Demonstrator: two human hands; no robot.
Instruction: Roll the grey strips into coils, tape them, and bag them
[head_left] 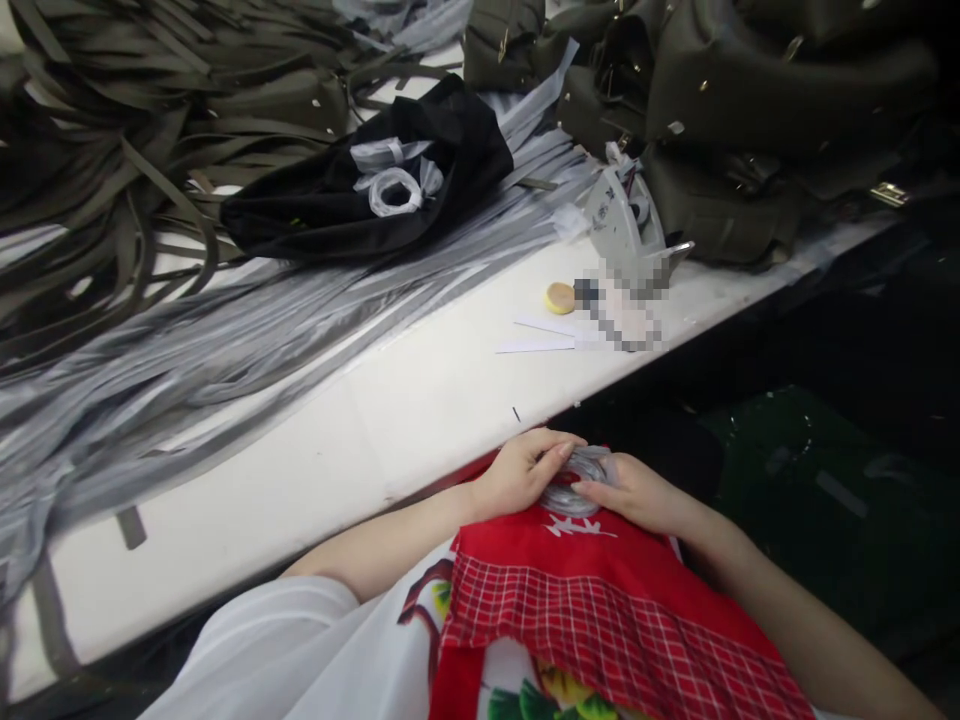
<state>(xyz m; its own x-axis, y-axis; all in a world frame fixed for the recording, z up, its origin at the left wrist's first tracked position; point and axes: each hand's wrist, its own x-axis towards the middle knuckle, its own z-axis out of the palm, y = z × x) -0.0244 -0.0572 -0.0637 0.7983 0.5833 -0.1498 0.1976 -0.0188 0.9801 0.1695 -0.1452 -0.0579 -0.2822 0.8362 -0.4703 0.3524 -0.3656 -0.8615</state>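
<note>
A loose coil of greyish, translucent plastic strip [571, 497] is held low in front of a red apron, just off the table's near edge. My left hand [529, 467] grips the coil from its left side, with the thumb and fingers closed. On the other side, my right hand [634, 490] holds the coil with its thumb resting over the front. Part of the coil is hidden behind the fingers. The red apron [600, 560] shows through the middle of the loop.
Long grey plastic strips [247, 350] lie along the white table [360, 430]. On them rests a black cloth bag [322, 210] carrying a similar coil [395, 192]. Dark straps [150, 180], dark bags [720, 200], a pale device [619, 225], a yellow disc [560, 298] and paper strips [536, 347] lie beyond.
</note>
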